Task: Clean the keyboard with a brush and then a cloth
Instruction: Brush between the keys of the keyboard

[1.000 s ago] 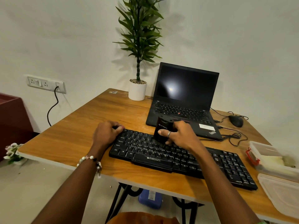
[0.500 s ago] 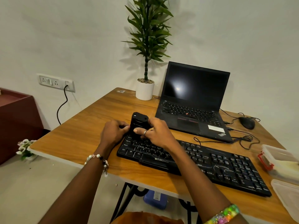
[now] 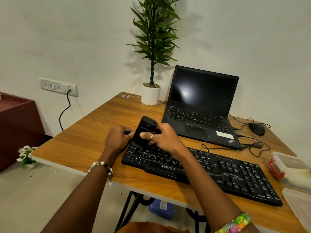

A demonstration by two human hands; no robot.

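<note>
Right hand (image 3: 164,137) is wrapped around the black brush block (image 3: 144,132), working the Zebronics keyboard (image 3: 218,170) at its 10 o'clock corner; left hand (image 3: 117,137) curls on that edge, steadying it. I'd keep strokes short along the rows. Clear tub (image 3: 289,167) at 3 o'clock holds something pale, can't tell what.

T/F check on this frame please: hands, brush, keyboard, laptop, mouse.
1. The right hand holds the black brush. True.
2. The brush is over the keyboard's number pad end. False: it is at the left end.
3. The laptop screen is dark. True.
4. The mouse sits left of the potted plant. False: it is right of the laptop.
5. The left hand is at the keyboard's left end. True.
</note>
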